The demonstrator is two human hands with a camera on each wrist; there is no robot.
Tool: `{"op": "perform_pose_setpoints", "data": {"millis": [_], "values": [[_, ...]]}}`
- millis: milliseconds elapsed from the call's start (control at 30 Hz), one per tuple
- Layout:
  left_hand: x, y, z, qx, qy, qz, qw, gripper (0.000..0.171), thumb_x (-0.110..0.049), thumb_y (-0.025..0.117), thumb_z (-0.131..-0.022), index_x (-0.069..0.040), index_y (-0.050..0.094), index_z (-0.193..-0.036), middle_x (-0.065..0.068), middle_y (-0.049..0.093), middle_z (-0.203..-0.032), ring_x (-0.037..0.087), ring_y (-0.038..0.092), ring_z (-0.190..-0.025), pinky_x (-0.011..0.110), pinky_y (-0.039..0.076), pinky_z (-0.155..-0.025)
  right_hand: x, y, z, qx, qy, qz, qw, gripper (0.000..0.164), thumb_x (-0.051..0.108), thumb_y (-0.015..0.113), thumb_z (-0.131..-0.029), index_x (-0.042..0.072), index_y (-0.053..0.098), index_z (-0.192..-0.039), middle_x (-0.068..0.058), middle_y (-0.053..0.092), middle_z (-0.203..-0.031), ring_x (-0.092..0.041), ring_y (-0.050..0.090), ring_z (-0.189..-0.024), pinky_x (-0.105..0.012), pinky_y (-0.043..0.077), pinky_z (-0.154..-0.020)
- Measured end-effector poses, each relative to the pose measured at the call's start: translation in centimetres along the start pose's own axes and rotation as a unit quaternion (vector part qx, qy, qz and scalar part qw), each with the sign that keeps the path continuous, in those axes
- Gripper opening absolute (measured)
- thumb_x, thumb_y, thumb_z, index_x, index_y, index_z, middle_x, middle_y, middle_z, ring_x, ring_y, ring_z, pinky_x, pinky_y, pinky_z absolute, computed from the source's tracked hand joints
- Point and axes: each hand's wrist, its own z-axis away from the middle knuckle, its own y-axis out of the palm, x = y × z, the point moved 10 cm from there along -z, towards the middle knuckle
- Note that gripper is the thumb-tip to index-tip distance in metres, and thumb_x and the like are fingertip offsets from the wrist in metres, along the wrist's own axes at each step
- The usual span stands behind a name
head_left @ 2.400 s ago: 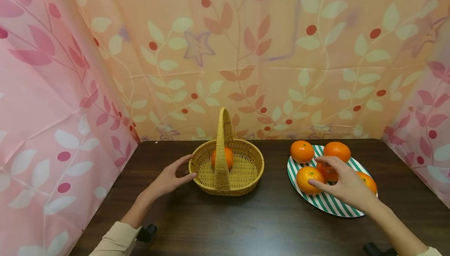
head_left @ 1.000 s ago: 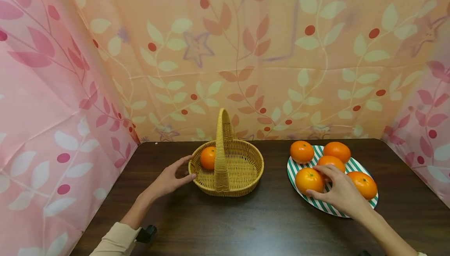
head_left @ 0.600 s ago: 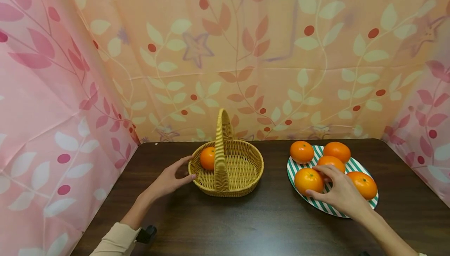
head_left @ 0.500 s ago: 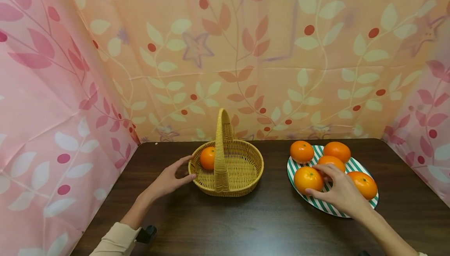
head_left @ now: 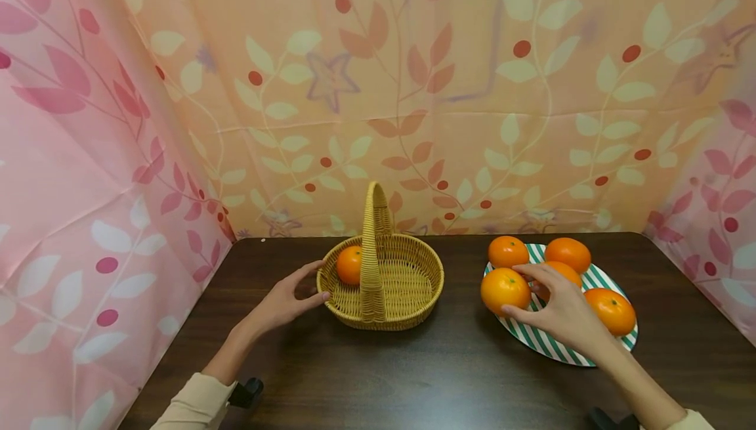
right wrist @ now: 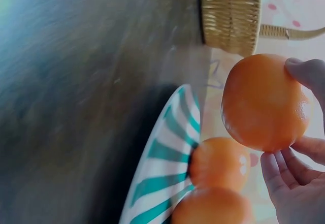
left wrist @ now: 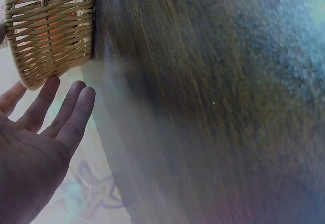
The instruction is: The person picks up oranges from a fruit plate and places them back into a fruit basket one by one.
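Note:
My right hand [head_left: 564,308] pinches an orange [head_left: 505,291] between thumb and fingertips. In the right wrist view the held orange [right wrist: 266,102] is raised clear of the green-and-white striped plate [right wrist: 162,158]. Several other oranges lie on that plate [head_left: 552,344] in the head view, among them one orange [head_left: 609,312] at its right side. My left hand [head_left: 282,299] touches the left end of the yellow wicker basket [head_left: 413,315], its fingers fairly straight at the rim. Inside the basket, left of the tall handle, lies one orange [head_left: 349,265].
Everything stands on a dark wooden table [head_left: 366,377], with the basket in the middle and the plate to the right. A flowered curtain [head_left: 413,88] hangs behind the table and along both sides. Black straps [head_left: 247,392] sit at the wrists.
The right hand first closed around the near-left orange on the plate, then lifted it and moved it slightly left. The orange in the basket rolled left earlier. The left hand stayed put.

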Motion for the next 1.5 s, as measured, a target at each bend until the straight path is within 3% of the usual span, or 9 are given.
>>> {"op": "perform_pose_setpoints", "data": {"millis": [500, 633, 1033, 1333, 1500], "values": [[-0.6, -0.1, 0.1, 0.002, 0.009, 0.002, 1.0000, 0.072, -0.035, 0.074, -0.095, -0.010, 0.043, -0.155, 0.017, 0.043, -0.154, 0.040, 0.057, -0.122, 0.060, 0.042, -0.103, 2.4, 1.5, -2.6, 0.007, -0.006, -0.046, 0.999, 0.067, 0.034, 0.092, -0.076, 0.005, 0.065, -0.130, -0.008, 0.064, -0.121, -0.022, 0.065, -0.095, -0.040, 0.058, -0.079], [-0.6, -0.1, 0.1, 0.003, 0.009, 0.001, 1.0000, 0.071, -0.034, 0.074, -0.096, -0.010, 0.043, -0.154, 0.018, 0.043, -0.154, 0.041, 0.056, -0.123, 0.062, 0.041, -0.103, 3.4, 2.0, -3.5, 0.008, -0.014, -0.064, 0.998, 0.066, 0.033, 0.092, -0.076, 0.006, 0.065, -0.130, -0.006, 0.064, -0.122, -0.020, 0.065, -0.096, -0.036, 0.058, -0.080], [-0.2, 0.0, 0.0, 0.004, 0.000, 0.003, 1.0000, 0.074, -0.039, 0.075, -0.094, -0.014, 0.042, -0.156, 0.014, 0.043, -0.154, 0.037, 0.059, -0.120, 0.058, 0.045, -0.102, 6.9, 4.5, -5.8, 0.020, -0.038, -0.123, 0.991, 0.064, 0.032, 0.093, -0.076, 0.009, 0.066, -0.129, 0.001, 0.062, -0.120, -0.015, 0.064, -0.097, -0.043, 0.057, -0.083], [-0.2, 0.0, 0.0, 0.006, 0.006, 0.005, 1.0000, 0.073, -0.037, 0.074, -0.095, -0.012, 0.042, -0.156, 0.016, 0.042, -0.155, 0.038, 0.059, -0.120, 0.058, 0.045, -0.101, 7.7, 7.1, -7.1, 0.028, -0.074, -0.155, 0.985, 0.061, 0.022, 0.093, -0.076, 0.005, 0.067, -0.128, -0.003, 0.064, -0.119, -0.018, 0.064, -0.096, -0.042, 0.058, -0.082], [-0.2, 0.0, -0.1, 0.005, 0.006, 0.004, 1.0000, 0.074, -0.038, 0.074, -0.095, -0.012, 0.041, -0.156, 0.014, 0.042, -0.155, 0.038, 0.058, -0.121, 0.057, 0.045, -0.102, 7.5, 8.0, -7.3, 0.040, -0.062, -0.170, 0.983, 0.063, 0.021, 0.094, -0.075, 0.003, 0.067, -0.129, -0.004, 0.065, -0.119, -0.021, 0.065, -0.096, -0.051, 0.057, -0.083]]}}
